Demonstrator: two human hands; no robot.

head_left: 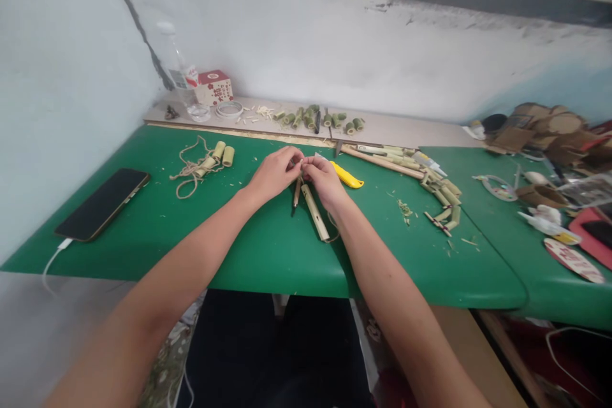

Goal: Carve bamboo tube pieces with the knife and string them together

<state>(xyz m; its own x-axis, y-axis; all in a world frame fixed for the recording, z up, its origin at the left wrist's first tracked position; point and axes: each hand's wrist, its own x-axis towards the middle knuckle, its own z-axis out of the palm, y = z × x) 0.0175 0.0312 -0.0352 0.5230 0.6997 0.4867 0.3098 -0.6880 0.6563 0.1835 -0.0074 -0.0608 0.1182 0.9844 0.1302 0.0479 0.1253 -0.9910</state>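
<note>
Over the middle of the green table, my left hand (277, 172) and my right hand (324, 177) meet with their fingertips pinched together. What sits between the fingers is too small to make out. Just below them lies a pale bamboo tube (315, 213) with a hole in its side. A thin cord (336, 229) curves from the tube's lower end past my right wrist. A slim brown-handled tool (296, 196) with a dark tip rests beside the tube, under my fingers. Right of my right hand is a yellow utility knife (348, 176).
A hammer (377, 158) and several bamboo pieces (442, 194) lie to the right. Cord-strung bamboo pieces (208, 162) and a phone (102, 204) are leftward. Along the wall stand a plastic bottle (186, 86), a red-and-white box (215, 88) and cut green bamboo (299, 117).
</note>
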